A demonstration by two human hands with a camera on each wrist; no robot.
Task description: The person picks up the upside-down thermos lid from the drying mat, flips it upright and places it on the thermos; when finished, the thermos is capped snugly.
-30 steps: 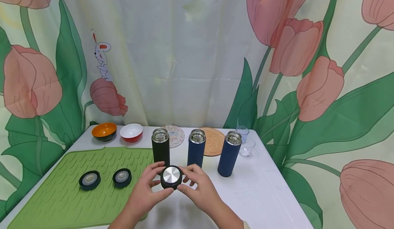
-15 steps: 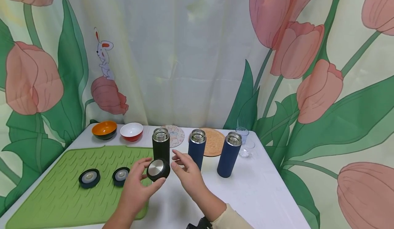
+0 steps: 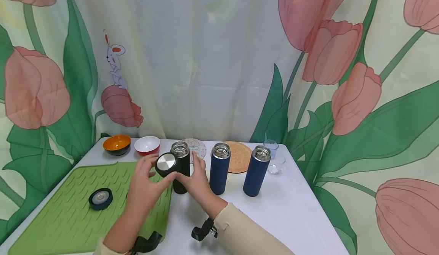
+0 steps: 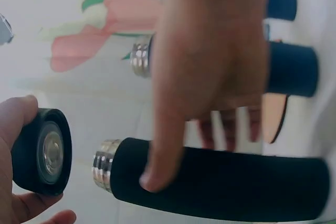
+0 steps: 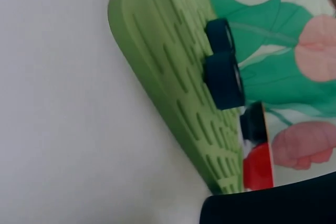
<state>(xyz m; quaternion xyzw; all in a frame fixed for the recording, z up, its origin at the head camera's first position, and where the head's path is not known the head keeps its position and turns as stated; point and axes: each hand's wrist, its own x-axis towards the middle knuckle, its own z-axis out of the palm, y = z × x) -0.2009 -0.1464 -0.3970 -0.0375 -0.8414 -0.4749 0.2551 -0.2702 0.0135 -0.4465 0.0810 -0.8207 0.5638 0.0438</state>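
Observation:
My left hand [image 3: 145,184] pinches a black thermos lid [image 3: 166,163] between thumb and fingers, its silver top facing the head camera. In the left wrist view the lid [image 4: 44,153] shows its inner side, apart from the steel mouth of the black thermos [image 4: 220,182]. My right hand [image 3: 197,180] is beside that black thermos [image 3: 180,186], thumb across its near side and fingers extended along its right; firm contact cannot be told. Two blue thermoses, a middle one [image 3: 220,175] and a right one [image 3: 256,173], stand without lids.
A green mat [image 3: 61,217] lies left, bearing an upturned lid [image 3: 100,198]; a second lid [image 5: 224,80] shows in the right wrist view. Behind are an orange bowl [image 3: 116,144], a red bowl [image 3: 147,146], a round wooden board [image 3: 238,157] and clear glasses [image 3: 274,165].
My left hand has carried the lid left and farther from me. My right hand has let go of the lid and moved to the black thermos.

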